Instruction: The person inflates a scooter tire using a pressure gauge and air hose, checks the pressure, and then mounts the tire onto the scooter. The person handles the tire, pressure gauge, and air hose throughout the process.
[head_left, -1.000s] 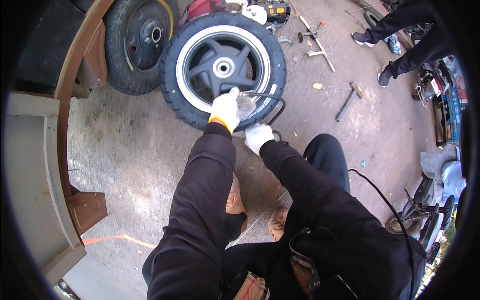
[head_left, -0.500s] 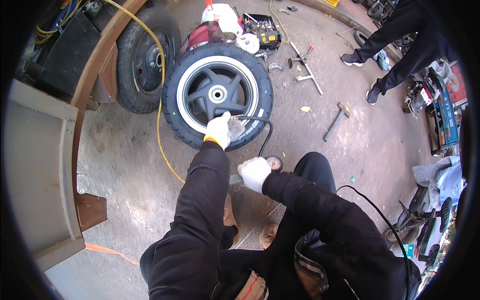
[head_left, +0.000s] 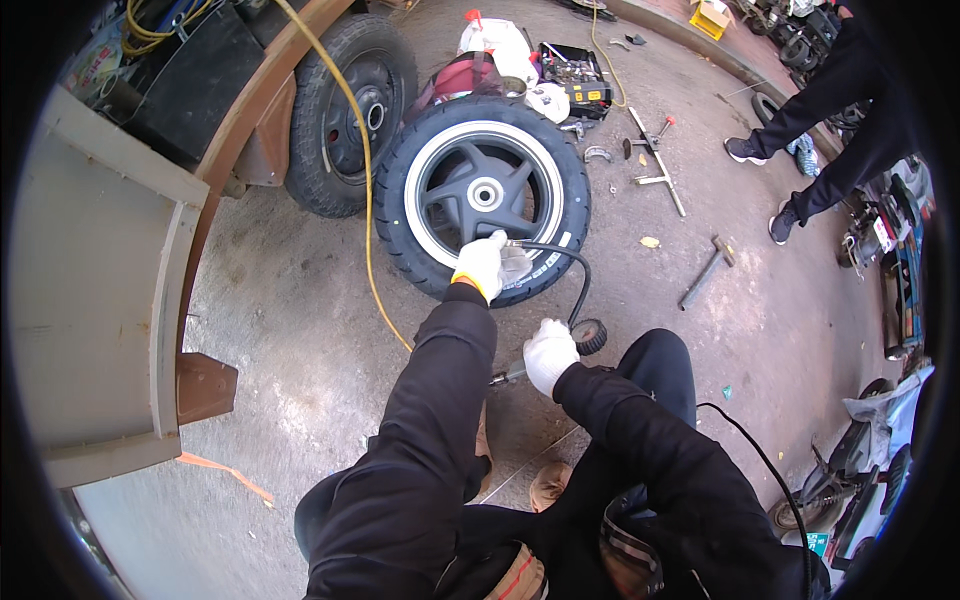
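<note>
A scooter wheel [head_left: 484, 195] with a black tyre and silver-edged grey spoked rim lies flat ahead of me. My left hand [head_left: 481, 262], in a white glove with a yellow cuff, is closed on the hose's metal end fitting at the lower part of the rim. A black hose [head_left: 580, 285] curves from there to a tyre inflator with a round gauge [head_left: 590, 336]. My gloved right hand [head_left: 549, 357] grips that inflator's metal body below the wheel; its lever is partly hidden.
A larger wheel [head_left: 335, 120] leans by a brown-edged metal frame [head_left: 250, 100]. A toolbox [head_left: 572, 80], bags [head_left: 497, 45], T-shaped tool [head_left: 658, 165] and hammer [head_left: 708, 270] lie around. A person's legs [head_left: 820, 130] stand at right, near motorbikes [head_left: 870, 235]. A yellow hose [head_left: 369, 225] crosses the ground.
My right hand has drawn the inflator back from the tyre's edge, showing the gauge. My left hand stays at the rim. The view has shifted, bringing the yellow hose into sight.
</note>
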